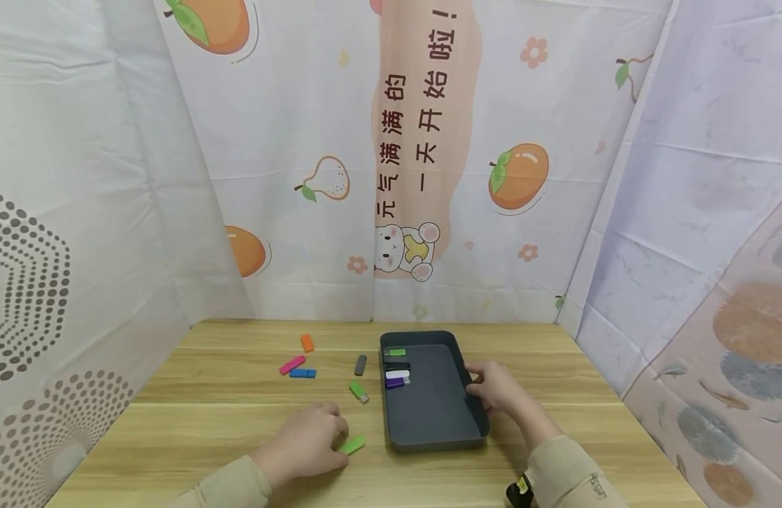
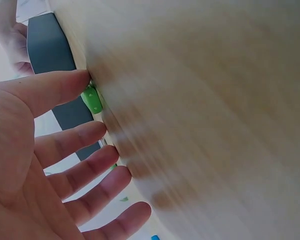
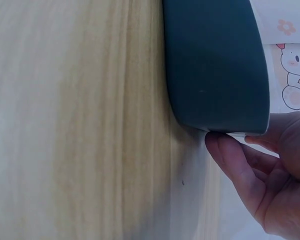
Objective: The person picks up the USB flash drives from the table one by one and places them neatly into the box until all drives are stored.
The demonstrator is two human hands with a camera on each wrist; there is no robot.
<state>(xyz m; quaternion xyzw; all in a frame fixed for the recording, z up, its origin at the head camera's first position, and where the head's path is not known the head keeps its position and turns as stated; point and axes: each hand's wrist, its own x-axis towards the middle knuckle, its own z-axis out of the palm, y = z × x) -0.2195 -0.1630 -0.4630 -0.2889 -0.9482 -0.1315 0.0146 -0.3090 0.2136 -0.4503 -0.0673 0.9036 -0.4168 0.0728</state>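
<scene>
My left hand point(image 1: 311, 441) is low over the table, its thumb and fingertips around a green USB stick point(image 1: 352, 444). In the left wrist view the same green stick point(image 2: 92, 100) shows in the gap between thumb and index finger, with the fingers spread apart. My right hand point(image 1: 495, 386) holds the right side wall of a dark grey tray point(image 1: 435, 446), its fingertips against the outside and rim. Inside the tray, along its left wall, lie a green stick point(image 1: 397, 352), a black one point(image 1: 399, 367), a white one point(image 1: 397, 375) and a purple one point(image 1: 394, 383).
Left of the tray, on the wooden table point(image 1: 194, 423), lie another green USB stick point(image 1: 357, 390), a grey one point(image 1: 361, 365), a blue one point(image 1: 303, 373), a pink one point(image 1: 292, 365) and an orange one point(image 1: 308, 343). Printed curtains point(image 1: 270, 127) enclose the table.
</scene>
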